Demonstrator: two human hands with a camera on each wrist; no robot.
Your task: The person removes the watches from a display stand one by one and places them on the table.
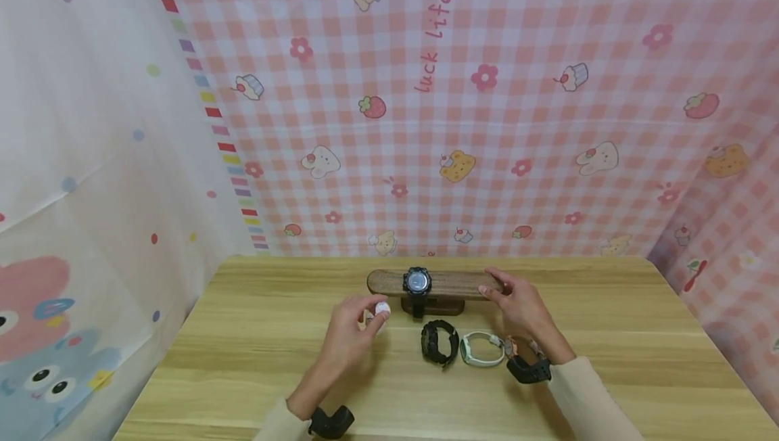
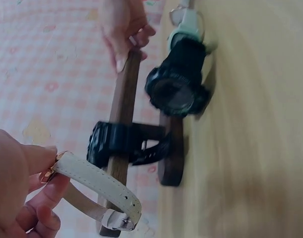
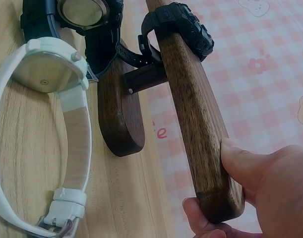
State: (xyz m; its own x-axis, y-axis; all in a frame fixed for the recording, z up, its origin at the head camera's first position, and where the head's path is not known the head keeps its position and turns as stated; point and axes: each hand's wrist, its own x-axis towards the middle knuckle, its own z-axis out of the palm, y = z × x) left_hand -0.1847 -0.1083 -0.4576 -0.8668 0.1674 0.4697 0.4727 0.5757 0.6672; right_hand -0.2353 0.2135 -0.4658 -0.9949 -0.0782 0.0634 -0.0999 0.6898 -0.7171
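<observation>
A dark wooden watch stand (image 1: 459, 284) stands toward the back of the table, a black digital watch (image 1: 417, 281) looped around its bar left of centre. My right hand (image 1: 518, 302) grips the right end of that bar, thumb on one side and fingers on the other, as the right wrist view shows. Just in front of the bar's left end, my left hand (image 1: 353, 326) pinches a white-strapped watch (image 2: 99, 186) by its gold-toned case. Its buckled strap forms a loop, which overlaps the bar's end in the left wrist view.
In front of the stand lie a black watch (image 1: 439, 343), a white watch (image 3: 47, 69) and, by the right wrist, a watch with a rose-gold case (image 1: 510, 347). Black wrist cameras sit on both forearms. A pink checked cloth (image 1: 426, 123) hangs behind the table (image 1: 274, 333).
</observation>
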